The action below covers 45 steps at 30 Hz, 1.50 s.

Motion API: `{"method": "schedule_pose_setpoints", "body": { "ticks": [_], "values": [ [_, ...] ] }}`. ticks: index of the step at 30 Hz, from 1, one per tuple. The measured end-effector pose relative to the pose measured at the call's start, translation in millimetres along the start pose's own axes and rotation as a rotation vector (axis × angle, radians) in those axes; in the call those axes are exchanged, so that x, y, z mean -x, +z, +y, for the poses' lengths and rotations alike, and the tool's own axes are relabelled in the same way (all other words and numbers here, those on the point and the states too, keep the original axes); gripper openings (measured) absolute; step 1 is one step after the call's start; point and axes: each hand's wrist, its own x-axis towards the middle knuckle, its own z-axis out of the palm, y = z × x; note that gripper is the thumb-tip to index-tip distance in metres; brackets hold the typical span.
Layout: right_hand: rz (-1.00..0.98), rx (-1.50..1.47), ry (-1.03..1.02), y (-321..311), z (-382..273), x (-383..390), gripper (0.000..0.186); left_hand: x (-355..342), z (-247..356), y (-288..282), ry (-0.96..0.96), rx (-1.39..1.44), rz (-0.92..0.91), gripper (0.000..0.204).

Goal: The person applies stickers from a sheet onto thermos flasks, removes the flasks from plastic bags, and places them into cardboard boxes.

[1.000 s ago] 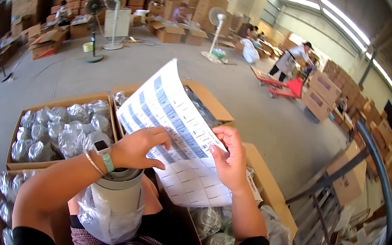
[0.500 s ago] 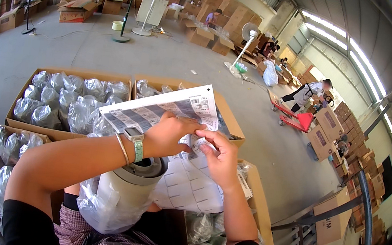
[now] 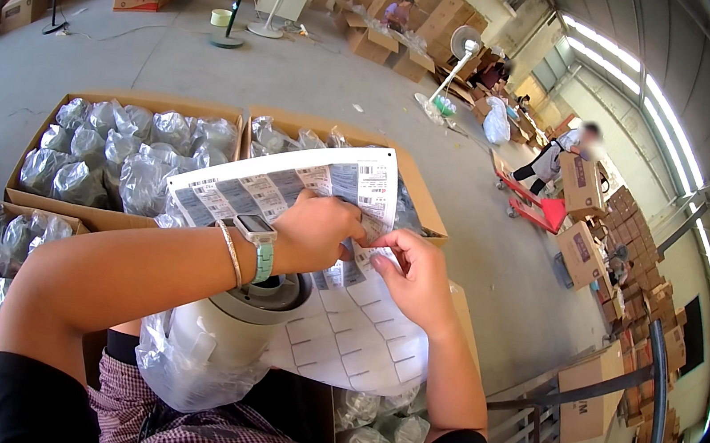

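A curved sheet of printed labels stands up over the boxes, its white lower part hanging toward my lap and marked with outlines. My left hand, with a watch on its wrist, is closed on the sheet near its middle. Right beside it, my right hand pinches thumb and finger at a label on the sheet; whether the label is lifted cannot be seen. Below my left wrist a pale cylindrical appliance with a grey rim leans in my lap, its lower part in a clear plastic bag.
Open cartons of plastic-wrapped items surround me at the front, left and right. A metal railing curves up at the right. Farther off are standing fans, stacked boxes, a red pallet truck and several people.
Both hands stay at the sheet, my right hand shifting slightly rightward. The sheet tilts a little more toward me. Near the pallet truck, a person bends closer to the boxes.
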Motion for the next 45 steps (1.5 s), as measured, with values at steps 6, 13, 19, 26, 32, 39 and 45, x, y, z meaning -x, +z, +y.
{"method": "schedule_pose_setpoints", "body": {
  "ticks": [6, 13, 19, 26, 32, 39, 45],
  "values": [
    [0.082, 0.0, -0.082, 6.5, -1.8, -3.7, 0.013, 0.8, 3.0, 1.6, 0.006, -0.012, 0.017, 0.03],
    [0.22, 0.145, -0.327, 13.5, 5.9, -1.4, 0.015, -4.0, -3.6, 4.1, -0.007, -0.002, -0.016, 0.031],
    [0.127, 0.3, -0.5, 8.5, 18.9, 13.5, 0.015, -6.8, -10.6, 4.6, -0.023, 0.105, -0.132, 0.042],
    [0.2, 0.309, -0.513, 8.6, 45.9, 39.5, 0.012, -2.7, -5.1, 3.1, 0.008, -0.103, -0.249, 0.07],
    [0.312, 0.2, 0.109, -13.7, 102.5, 78.8, 0.007, -3.2, -55.7, 14.0, -0.219, -0.097, -0.491, 0.078],
    [0.274, 0.146, 0.274, 3.2, 276.4, 166.2, 0.006, 8.6, -28.8, -18.8, -0.065, -0.105, -0.284, 0.05],
    [0.337, -0.2, 0.296, 33.0, 236.3, 154.6, 0.013, 69.6, 7.5, -130.7, -0.337, 0.018, -0.389, 0.047]
  ]
}}
